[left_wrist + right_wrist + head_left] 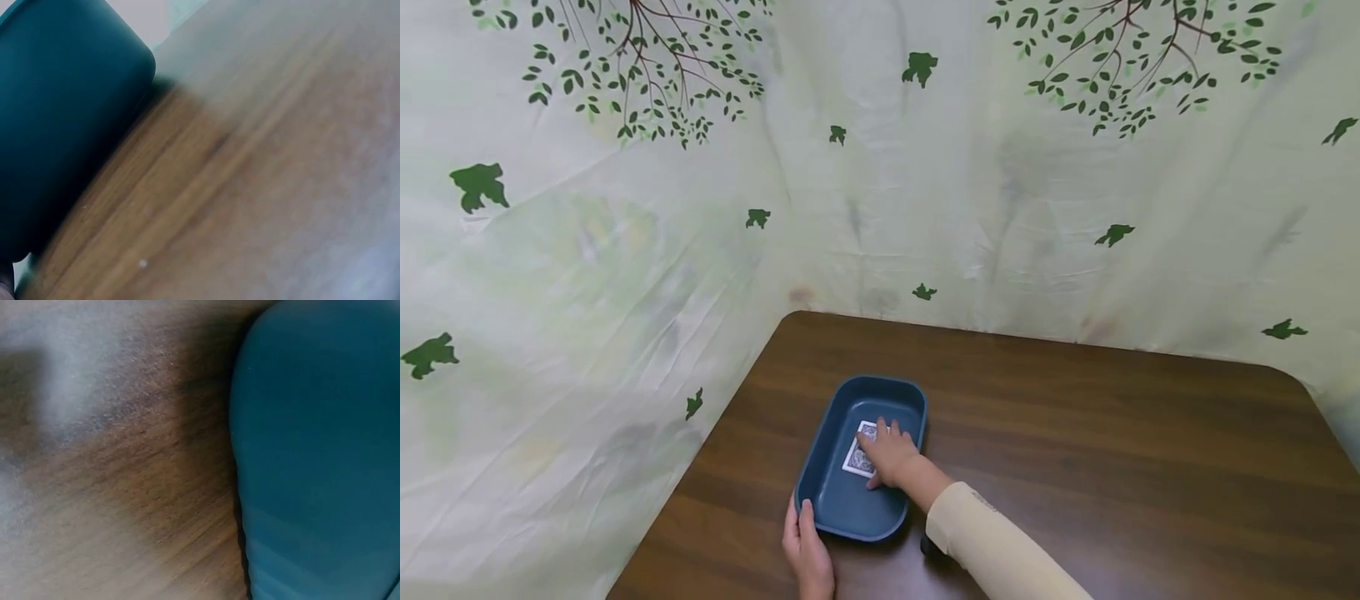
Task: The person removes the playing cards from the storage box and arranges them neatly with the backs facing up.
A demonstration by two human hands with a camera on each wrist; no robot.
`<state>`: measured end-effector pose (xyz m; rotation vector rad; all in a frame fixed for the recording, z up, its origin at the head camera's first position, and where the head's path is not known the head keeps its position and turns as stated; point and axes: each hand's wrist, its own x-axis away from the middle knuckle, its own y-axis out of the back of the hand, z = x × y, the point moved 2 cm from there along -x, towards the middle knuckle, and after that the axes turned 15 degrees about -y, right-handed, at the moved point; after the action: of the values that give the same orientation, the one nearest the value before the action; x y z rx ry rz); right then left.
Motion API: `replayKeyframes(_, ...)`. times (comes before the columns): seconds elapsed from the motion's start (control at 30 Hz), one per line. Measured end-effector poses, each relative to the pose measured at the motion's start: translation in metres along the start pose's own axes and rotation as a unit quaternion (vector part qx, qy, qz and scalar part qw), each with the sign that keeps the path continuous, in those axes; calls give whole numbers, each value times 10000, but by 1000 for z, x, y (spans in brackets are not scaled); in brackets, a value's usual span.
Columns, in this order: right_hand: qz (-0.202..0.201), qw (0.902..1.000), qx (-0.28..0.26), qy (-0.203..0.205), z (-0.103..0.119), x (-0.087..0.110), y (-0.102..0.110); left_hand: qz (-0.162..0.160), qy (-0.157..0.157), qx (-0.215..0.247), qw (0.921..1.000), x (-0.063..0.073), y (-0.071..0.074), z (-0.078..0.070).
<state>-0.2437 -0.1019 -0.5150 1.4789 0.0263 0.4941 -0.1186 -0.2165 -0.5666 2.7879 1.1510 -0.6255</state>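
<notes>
A blue rectangular tray (pixel 850 504) with rounded corners sits on the table. Inside it lies a playing card (pixel 856 461), patterned back up, partly covered by a hand. My left hand (pixel 808 554) grips the tray's near left corner, thumb at the rim and fingers along the outside. Reaching in over the right side, my right hand (pixel 891 457) has its fingers spread across the card. The left wrist view shows the tray's outer wall (pixel 69 112) at close range. In the right wrist view the tray's wall (pixel 319 437) fills the right half.
The dark brown wood-grain table (pixel 1075 450) extends to the right of the tray. Behind it and along the left hangs a pale cloth backdrop (pixel 880 208) printed with leaves and branches. Something small and black (pixel 931 547) shows beneath the right sleeve.
</notes>
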Motion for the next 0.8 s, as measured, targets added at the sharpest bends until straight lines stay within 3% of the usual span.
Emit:
replayKeyframes(0.23, 238, 9995, -226, -40, 1, -3, 3, 135, -248, 44, 9996, -3, 1, 0)
replayKeyframes(0.43, 102, 9998, -138, 35, 1, -1, 4, 148, -403, 93, 9990, -1, 1, -8)
replayKeyframes(0.6, 12, 9998, -144, 135, 1, -2, 4, 113, -312, 65, 9994, -1, 2, 1)
replayKeyframes(0.8, -81, 9985, -474, 244, 1, -5, 3, 107, -444, 169, 9988, -1, 3, 1)
